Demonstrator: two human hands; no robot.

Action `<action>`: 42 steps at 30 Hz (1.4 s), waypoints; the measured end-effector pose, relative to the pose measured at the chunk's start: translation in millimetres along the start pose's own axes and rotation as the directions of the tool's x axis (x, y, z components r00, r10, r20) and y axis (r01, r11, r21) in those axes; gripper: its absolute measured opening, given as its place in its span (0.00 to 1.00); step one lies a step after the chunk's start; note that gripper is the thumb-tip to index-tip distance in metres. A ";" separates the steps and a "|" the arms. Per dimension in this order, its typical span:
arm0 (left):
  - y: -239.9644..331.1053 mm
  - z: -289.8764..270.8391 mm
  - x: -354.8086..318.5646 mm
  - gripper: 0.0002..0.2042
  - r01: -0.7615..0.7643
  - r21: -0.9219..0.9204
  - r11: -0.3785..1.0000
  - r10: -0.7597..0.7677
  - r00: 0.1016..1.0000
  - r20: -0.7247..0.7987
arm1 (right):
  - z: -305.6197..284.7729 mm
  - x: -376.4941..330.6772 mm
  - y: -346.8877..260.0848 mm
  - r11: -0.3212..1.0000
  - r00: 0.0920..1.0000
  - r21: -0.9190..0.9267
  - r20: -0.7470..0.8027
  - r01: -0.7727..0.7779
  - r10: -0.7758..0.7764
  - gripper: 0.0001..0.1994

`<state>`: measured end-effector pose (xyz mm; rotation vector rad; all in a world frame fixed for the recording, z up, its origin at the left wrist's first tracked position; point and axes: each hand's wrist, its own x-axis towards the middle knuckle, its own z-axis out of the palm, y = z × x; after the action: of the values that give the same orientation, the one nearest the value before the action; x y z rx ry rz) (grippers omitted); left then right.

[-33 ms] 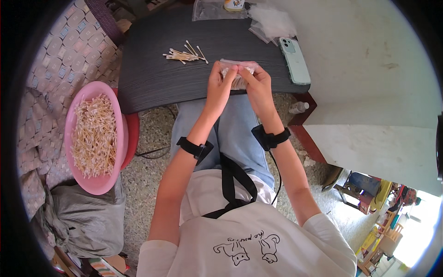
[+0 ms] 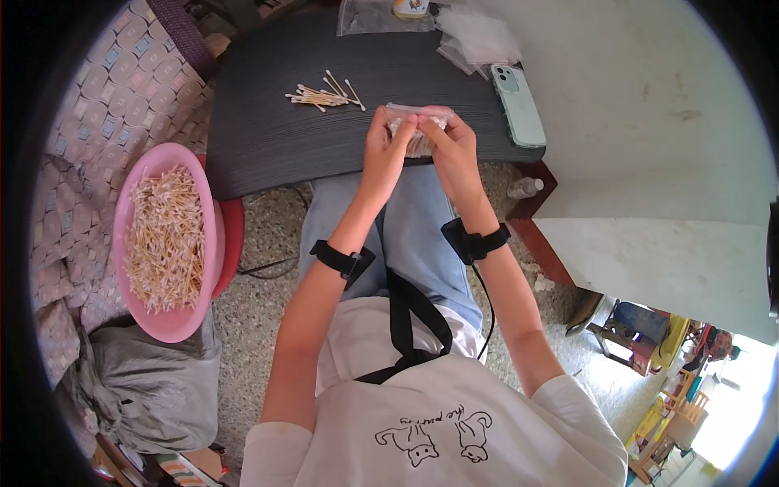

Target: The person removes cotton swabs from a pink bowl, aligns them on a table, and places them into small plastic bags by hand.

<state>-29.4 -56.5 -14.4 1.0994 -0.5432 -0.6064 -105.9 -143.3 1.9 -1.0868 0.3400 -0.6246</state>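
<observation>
I see the left hand (image 2: 383, 148) and right hand (image 2: 456, 152) curled snugly around a clear bag of swabs (image 2: 419, 146) at upper centre, thumbs together below its mouth, likely to steady it. The hands hide its sides from me; loose swabs (image 2: 320, 99) lie near its upper left, a pink basin (image 2: 216, 243) farther left, a phone (image 2: 519, 112) upper right.

A small clear bag (image 2: 406, 109), its flat top edge turned away from the body, holds a packed bunch of swabs (image 2: 419, 147), white tips and pale sticks side by side, gripped between left hand (image 2: 383, 152) and right hand (image 2: 458, 152)
</observation>
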 end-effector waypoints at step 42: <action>27.9 -0.7 1.7 0.11 -0.200 0.461 0.865 0.332 0.916 -0.225 | 0.8 -6.6 -28.3 0.902 0.991 -0.423 -0.058 0.081 -0.117 0.13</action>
<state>-22.6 -48.0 11.4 1.4715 -0.5677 -0.0615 -119.2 -147.7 27.4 -1.5029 0.5092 -0.7069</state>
